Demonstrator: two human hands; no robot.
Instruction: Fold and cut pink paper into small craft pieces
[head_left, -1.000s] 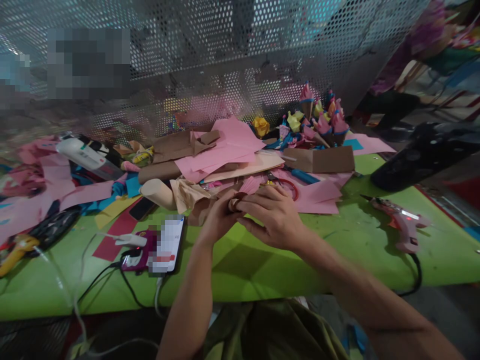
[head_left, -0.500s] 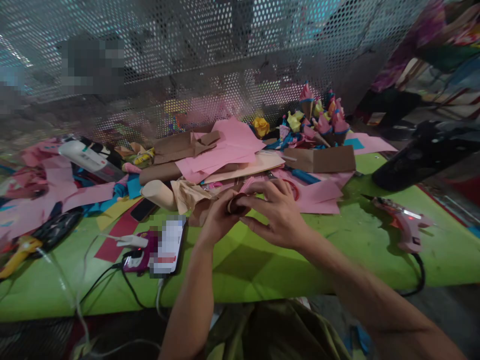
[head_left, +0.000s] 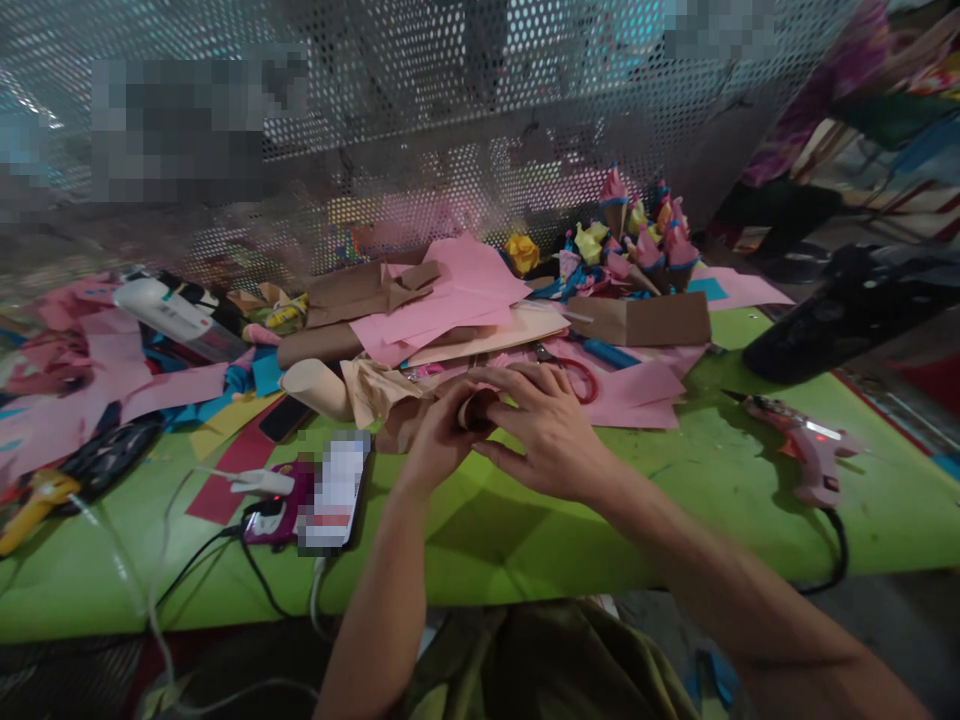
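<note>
A small roll of brown paper (head_left: 475, 408) is held above the near half of the green table, its round open end facing up toward me. My left hand (head_left: 437, 440) wraps round its left side. My right hand (head_left: 553, 432) closes over the other side, fingers bent across the top and the thumb below. The hands hide most of the roll, so I cannot tell whether it is a cone or a straight tube. Just behind them lie crumpled tan paper (head_left: 384, 392) and red-handled scissors (head_left: 583, 382).
A pink glue gun (head_left: 814, 440) lies at right, near a dark cylinder (head_left: 832, 320). A phone (head_left: 341, 490) and a purple power strip (head_left: 283, 510) with cables sit at left. Pink paper sheets (head_left: 457, 290), a folded brown box (head_left: 667, 318) and paper cones (head_left: 645, 245) line the back.
The roll's open end now shows wider and rounder between my fingers. My right-hand fingers have shifted slightly over it; both arms stay nearly in place.
</note>
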